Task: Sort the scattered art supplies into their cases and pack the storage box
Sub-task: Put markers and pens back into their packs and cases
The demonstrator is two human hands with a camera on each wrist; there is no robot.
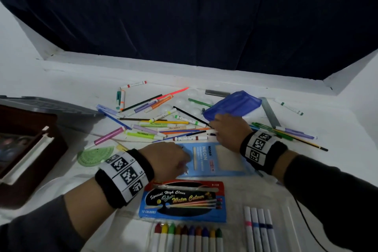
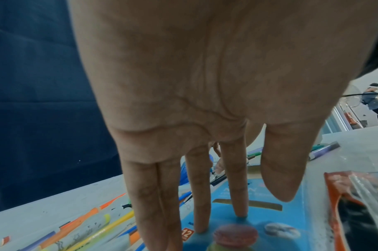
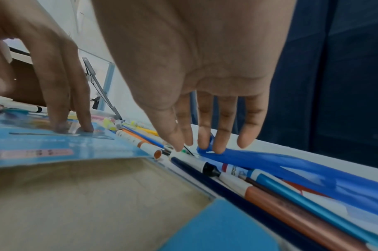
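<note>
Several loose markers and pencils [image 1: 159,125] lie scattered across the white table [image 1: 61,80]. My left hand [image 1: 180,159] presses straight fingertips [image 2: 240,212] flat on a light blue neon coloured-pencil box [image 1: 223,159], [image 2: 290,212]. My right hand [image 1: 214,127] reaches down beyond that box, fingers nearly straight. In the right wrist view, my right hand [image 3: 183,146] has thumb and forefinger tips touching pens beside a white marker [image 3: 188,160], while other fingertips touch the blue zip pouch [image 3: 269,166], [image 1: 233,104]. I see nothing gripped.
A brown storage box [image 1: 26,149] stands at the left, with a grey lid [image 1: 57,106] behind it. Near me lie a water colour box [image 1: 184,200], a row of crayons [image 1: 188,237] and markers [image 1: 258,229]. A green protractor [image 1: 96,155] and metal ruler [image 1: 270,112] lie loose.
</note>
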